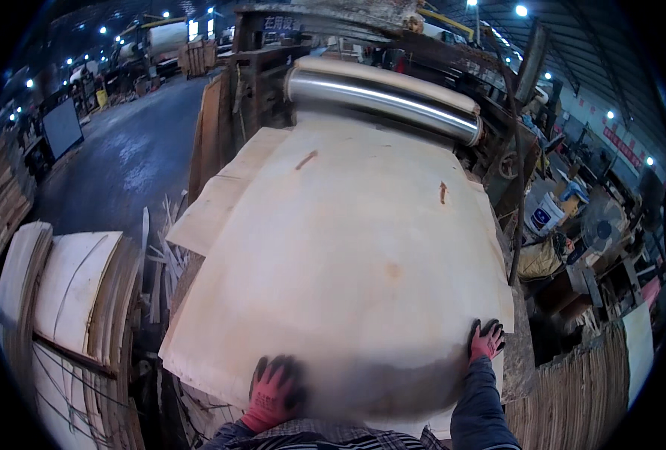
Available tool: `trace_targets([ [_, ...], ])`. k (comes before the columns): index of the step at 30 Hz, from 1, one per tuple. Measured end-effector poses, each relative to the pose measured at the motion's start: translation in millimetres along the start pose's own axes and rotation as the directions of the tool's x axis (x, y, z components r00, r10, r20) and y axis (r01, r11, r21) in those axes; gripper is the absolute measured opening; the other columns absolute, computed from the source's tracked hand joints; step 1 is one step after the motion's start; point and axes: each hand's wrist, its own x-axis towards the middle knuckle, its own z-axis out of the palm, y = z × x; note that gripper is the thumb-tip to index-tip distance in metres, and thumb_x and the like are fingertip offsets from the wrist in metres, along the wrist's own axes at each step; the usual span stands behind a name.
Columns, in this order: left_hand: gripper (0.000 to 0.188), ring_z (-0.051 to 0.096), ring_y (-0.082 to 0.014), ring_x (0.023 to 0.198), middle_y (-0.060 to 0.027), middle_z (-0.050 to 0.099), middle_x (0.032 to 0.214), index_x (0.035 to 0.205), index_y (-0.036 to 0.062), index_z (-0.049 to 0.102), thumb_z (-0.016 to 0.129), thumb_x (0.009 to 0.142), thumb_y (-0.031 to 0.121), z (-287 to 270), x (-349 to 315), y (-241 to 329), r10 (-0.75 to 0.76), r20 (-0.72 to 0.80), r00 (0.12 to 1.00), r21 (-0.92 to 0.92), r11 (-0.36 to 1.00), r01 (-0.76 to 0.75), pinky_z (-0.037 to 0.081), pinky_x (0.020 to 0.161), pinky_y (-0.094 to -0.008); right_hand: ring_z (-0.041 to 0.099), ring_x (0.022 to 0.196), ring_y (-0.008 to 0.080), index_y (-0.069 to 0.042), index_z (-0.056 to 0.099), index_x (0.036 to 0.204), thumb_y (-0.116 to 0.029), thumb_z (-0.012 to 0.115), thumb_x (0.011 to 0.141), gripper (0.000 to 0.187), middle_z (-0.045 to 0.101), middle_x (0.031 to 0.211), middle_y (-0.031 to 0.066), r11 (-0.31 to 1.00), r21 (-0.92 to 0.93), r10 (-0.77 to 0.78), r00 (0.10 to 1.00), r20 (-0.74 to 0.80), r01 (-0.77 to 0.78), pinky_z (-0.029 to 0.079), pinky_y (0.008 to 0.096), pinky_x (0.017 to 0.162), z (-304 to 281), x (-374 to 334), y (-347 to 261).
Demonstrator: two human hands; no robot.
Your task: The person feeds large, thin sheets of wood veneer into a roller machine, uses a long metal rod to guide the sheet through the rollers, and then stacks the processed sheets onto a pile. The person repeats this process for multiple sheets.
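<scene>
A large pale wood veneer sheet (333, 247) spreads out in front of me, with a few brown marks on it. It reaches from close to my body toward a shiny metal roller (382, 103) at the far end. My left hand (277, 390), in a pink glove with dark fingers, is at the near left part of the sheet; its spread fingers are slightly blurred. Near the right edge, my right hand (487, 339), gloved alike, rests on the veneer with fingers apart. The sheet's near part looks smeared and shadowed. Another veneer piece (213, 206) sticks out at the left.
Stacks of veneer (82, 292) stand at the left, and another stack (573, 386) is at the lower right. A white bucket (546, 213) and a fan (601, 227) sit among clutter on the right. Dark floor (123, 165) runs along the left.
</scene>
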Motion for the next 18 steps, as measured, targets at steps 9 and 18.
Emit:
trace_targets([
  [9,0.057,0.037,-0.0319,0.118,-0.0153,0.043,0.124,0.117,0.0069,0.051,0.062,0.067,0.032,-3,-4,-2,-0.022,0.004,1.000,-0.042,0.999,0.022,0.021,0.102,-0.0510,0.020,0.131,0.0258,-0.014,0.028,0.136,-0.059,0.040,0.080,0.072,0.024,0.142,0.0068,0.999,-0.039,0.012,1.000,-0.011,-0.012,0.011,0.0457,0.106,3,-2,-3],
  [18,0.057,0.037,-0.0289,0.119,-0.0122,0.044,0.125,0.120,0.0091,0.049,0.061,0.068,0.031,6,-4,-8,-0.024,0.000,1.000,0.012,1.000,0.024,0.022,0.102,-0.0495,0.021,0.130,0.0283,-0.019,0.028,0.136,-0.061,0.037,0.080,0.071,0.026,0.142,0.0048,0.996,-0.052,0.072,0.997,0.035,-0.070,0.013,0.0474,0.105,-8,-6,-9],
])
